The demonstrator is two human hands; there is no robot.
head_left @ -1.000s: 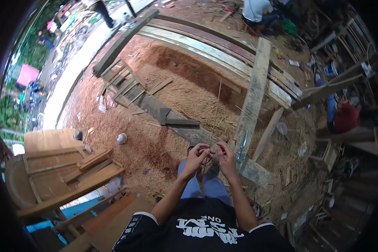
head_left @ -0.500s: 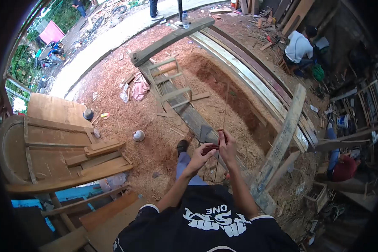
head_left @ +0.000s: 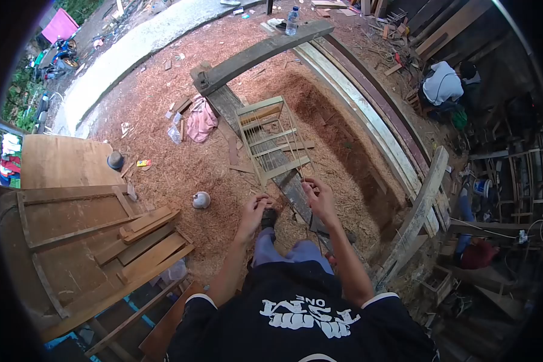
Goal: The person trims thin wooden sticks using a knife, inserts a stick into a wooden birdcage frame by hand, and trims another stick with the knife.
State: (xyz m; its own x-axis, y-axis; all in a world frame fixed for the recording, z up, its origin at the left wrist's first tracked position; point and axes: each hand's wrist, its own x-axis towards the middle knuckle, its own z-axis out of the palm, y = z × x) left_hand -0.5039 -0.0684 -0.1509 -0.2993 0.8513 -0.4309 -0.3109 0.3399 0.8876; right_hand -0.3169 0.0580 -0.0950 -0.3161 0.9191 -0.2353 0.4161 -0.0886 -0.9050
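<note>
My right hand [head_left: 318, 199] pinches a thin stick [head_left: 294, 148], which runs up past the wooden frame and down toward my lap. To its left, my left hand [head_left: 255, 212] is apart from the stick, fingers curled together; what they hold, if anything, is hidden. Just beyond both hands a small pale wooden frame [head_left: 271, 145] with slats and thin rods, like a cage, rests on a weathered plank [head_left: 223, 102]. Its near end lies close to my fingertips.
A thick beam [head_left: 265, 53] crosses the plank's far end, with a water bottle [head_left: 292, 22] on it. Long boards [head_left: 368, 96] lie to the right, near a slanted beam [head_left: 413, 211]. Wooden panels [head_left: 72, 217] stand left. A person [head_left: 442, 84] sits at the far right.
My hands have moved apart, the left one going left and off the stick. The dark red piece at my left fingers no longer shows. The view has shifted, and the frame appears nearer.
</note>
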